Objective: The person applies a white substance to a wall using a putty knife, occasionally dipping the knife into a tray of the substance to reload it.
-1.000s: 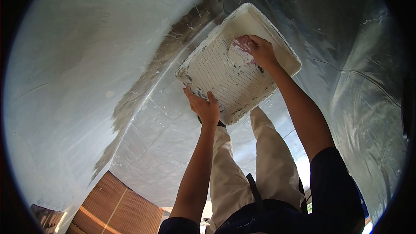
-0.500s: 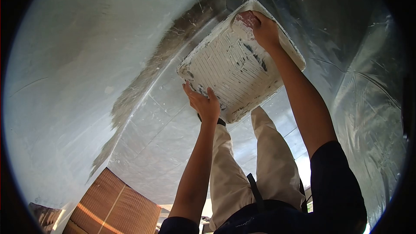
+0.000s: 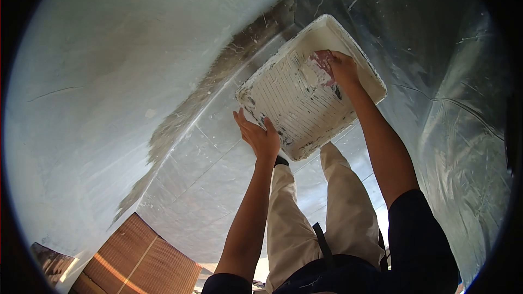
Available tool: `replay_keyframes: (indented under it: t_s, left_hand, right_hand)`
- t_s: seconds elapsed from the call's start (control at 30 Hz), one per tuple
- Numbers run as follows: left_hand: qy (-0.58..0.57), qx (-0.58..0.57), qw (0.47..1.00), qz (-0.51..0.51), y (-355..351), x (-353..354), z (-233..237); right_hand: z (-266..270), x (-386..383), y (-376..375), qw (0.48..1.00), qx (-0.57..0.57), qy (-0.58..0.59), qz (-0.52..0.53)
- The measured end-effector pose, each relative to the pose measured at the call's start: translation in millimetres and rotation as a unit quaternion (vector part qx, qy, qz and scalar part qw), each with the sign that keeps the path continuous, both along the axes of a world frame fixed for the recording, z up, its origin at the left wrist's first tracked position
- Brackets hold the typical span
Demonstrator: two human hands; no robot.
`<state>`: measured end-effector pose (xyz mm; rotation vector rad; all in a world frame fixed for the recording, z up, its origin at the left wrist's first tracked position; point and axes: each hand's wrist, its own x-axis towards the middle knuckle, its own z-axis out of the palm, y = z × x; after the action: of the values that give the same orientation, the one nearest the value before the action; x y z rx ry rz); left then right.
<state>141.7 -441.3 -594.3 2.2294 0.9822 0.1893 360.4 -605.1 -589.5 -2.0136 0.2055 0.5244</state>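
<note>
A ribbed paint tray [image 3: 297, 98], coated in white paint, tilts in front of me above my legs. My left hand [image 3: 260, 137] supports its near left edge, thumb at the rim and fingers spread along the outer side; part of the grip is hidden under the tray. My right hand [image 3: 344, 68] is closed around a wide reddish paintbrush [image 3: 322, 68] smeared with white paint. The brush is over the upper part of the ribbed slope, near the deeper end. Dark patches show through the paint on the ribs.
A pale coated wall [image 3: 120, 65] rises at the left, with a dark unpainted strip [image 3: 218, 68] along its lower edge. A dark, creased sheet-like surface [image 3: 436, 92] stands at the right. Brown corrugated panels [image 3: 141, 256] lie at lower left. A grey floor [image 3: 201, 185] lies beneath.
My right hand has drawn the paintbrush from the tray's far end toward me, onto the ribs. The tray and my left hand have shifted slightly right and down in view.
</note>
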Motion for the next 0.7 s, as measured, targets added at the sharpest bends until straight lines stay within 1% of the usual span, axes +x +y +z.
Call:
replay_keyframes:
  t_s: [0.07,0.1,0.17,0.2,0.27,0.33,0.37,0.43,0.57,0.63,0.67,0.7]
  left_hand:
    - [-0.007,0.01,1.0,-0.003,5,2,6]
    - [-0.017,0.03,0.999,-0.019,8,4,11]
    - [-0.035,0.055,0.997,-0.034,15,11,23]
    - [-0.045,0.075,0.995,-0.051,18,17,33]
    - [-0.066,0.103,0.99,-0.068,25,31,56]
    - [-0.092,0.141,0.979,-0.117,36,46,81]
    - [-0.103,0.15,0.976,-0.116,42,54,94]
    - [-0.142,0.206,0.955,-0.158,55,72,122]
    - [-0.195,0.263,0.927,-0.181,81,101,186]
    - [-0.21,0.315,0.9,-0.217,94,111,225]
    - [-0.214,0.34,0.889,-0.221,100,115,247]
    - [-0.224,0.355,0.882,-0.216,107,120,266]
  right_hand:
    - [-3,-8,-3,0.982,0.151,0.104,-0.052]
    - [0,-11,-2,0.982,0.154,0.1,-0.051]
    - [9,-14,0,0.952,0.28,0.11,-0.049]
    - [20,-13,3,0.952,0.284,0.101,-0.045]
    - [42,-10,11,0.919,0.377,0.106,-0.046]
    - [67,0,24,0.906,0.409,0.094,-0.046]
    - [80,5,31,0.894,0.435,0.091,-0.05]
    - [114,17,43,0.888,0.451,0.078,-0.039]
    - [181,37,68,0.879,0.474,0.043,-0.021]
    - [226,40,81,0.864,0.502,0.031,-0.023]
    - [250,40,85,0.852,0.521,0.033,-0.034]
    - [273,41,89,0.847,0.531,0.021,-0.023]
